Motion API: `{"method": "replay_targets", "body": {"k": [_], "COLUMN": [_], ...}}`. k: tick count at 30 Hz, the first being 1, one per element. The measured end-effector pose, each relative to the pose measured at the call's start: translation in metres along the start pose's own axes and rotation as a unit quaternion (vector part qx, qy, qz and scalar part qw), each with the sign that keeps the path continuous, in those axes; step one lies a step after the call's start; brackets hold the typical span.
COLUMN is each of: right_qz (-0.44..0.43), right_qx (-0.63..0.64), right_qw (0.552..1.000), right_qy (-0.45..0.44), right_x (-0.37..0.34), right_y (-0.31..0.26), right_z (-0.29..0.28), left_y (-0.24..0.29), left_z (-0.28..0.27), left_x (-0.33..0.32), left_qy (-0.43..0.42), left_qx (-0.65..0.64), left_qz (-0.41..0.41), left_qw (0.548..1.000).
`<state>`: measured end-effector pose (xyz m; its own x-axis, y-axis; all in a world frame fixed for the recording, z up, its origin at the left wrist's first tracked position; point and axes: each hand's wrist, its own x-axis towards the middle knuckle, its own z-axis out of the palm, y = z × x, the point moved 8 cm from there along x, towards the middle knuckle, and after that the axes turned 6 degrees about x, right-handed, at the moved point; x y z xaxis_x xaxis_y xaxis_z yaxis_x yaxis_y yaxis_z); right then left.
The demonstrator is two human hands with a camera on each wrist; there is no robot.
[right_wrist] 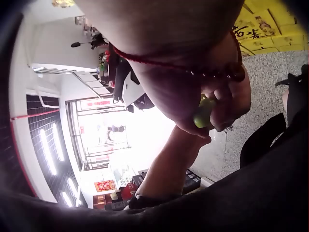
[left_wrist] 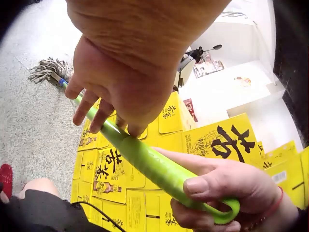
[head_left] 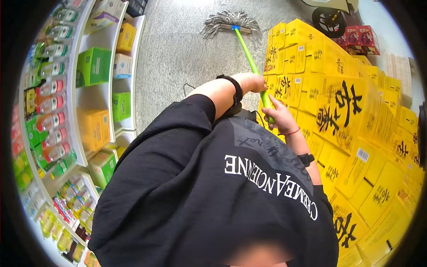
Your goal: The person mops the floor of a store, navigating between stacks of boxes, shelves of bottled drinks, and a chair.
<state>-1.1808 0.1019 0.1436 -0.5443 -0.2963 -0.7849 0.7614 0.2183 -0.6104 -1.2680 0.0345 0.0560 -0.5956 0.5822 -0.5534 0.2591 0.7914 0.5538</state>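
Observation:
A mop with a long green handle (head_left: 249,53) stands with its grey string head (head_left: 233,22) on the floor. My left hand (head_left: 254,83) grips the handle higher up, and in the left wrist view its fingers (left_wrist: 100,116) lie round the green shaft (left_wrist: 145,162). Lower in the head view, my right hand (head_left: 282,116), with a red string at the wrist, holds the top end of the handle; its thumb presses along the grip near the hanging loop (left_wrist: 227,210). In the right wrist view the green end (right_wrist: 205,112) shows between the right hand's fingers.
Stacked yellow cartons (head_left: 342,107) stand close on the right. Shelves (head_left: 82,89) with bottles and boxes line the left. A wheel (head_left: 329,22) and red boxes (head_left: 361,39) are at the back right. Grey speckled floor (head_left: 171,49) lies between.

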Motion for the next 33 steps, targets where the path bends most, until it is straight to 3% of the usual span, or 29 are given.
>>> {"method": "replay_targets", "body": {"k": [5, 8, 13, 15, 20, 24, 29, 33], "right_qz": [0.011, 0.014, 0.025, -0.033, 0.062, 0.059, 0.034, 0.066], "right_qx": [-0.014, -0.129, -0.169, -0.242, -0.278, -0.290, -0.357, -0.426], "right_qw": [1.000, 0.991, 0.985, 0.969, 0.958, 0.955, 0.933, 0.901], "right_qy": [0.001, 0.015, 0.018, -0.021, -0.016, -0.020, -0.041, -0.046], "right_x": [0.049, 0.091, 0.150, 0.175, 0.206, 0.244, 0.313, 0.349], "right_y": [-0.061, -0.112, -0.203, -0.254, -0.347, -0.415, -0.515, -0.601], "right_z": [-0.031, -0.066, -0.118, -0.125, -0.157, -0.183, -0.220, -0.233], "left_y": [-0.031, -0.055, -0.086, -0.095, -0.125, -0.151, -0.214, -0.257], "left_z": [-0.061, -0.113, -0.202, -0.245, -0.318, -0.382, -0.459, -0.537], "left_x": [0.051, 0.094, 0.159, 0.174, 0.212, 0.260, 0.335, 0.367], "left_qy": [-0.007, 0.006, 0.021, 0.028, 0.077, 0.056, 0.115, 0.064], "left_qx": [0.007, -0.008, -0.066, -0.041, -0.122, -0.142, -0.115, -0.115], "left_qz": [0.013, 0.002, -0.014, -0.005, -0.025, -0.011, -0.052, -0.077], "left_qw": [1.000, 1.000, 0.998, 0.999, 0.989, 0.988, 0.985, 0.988]}}
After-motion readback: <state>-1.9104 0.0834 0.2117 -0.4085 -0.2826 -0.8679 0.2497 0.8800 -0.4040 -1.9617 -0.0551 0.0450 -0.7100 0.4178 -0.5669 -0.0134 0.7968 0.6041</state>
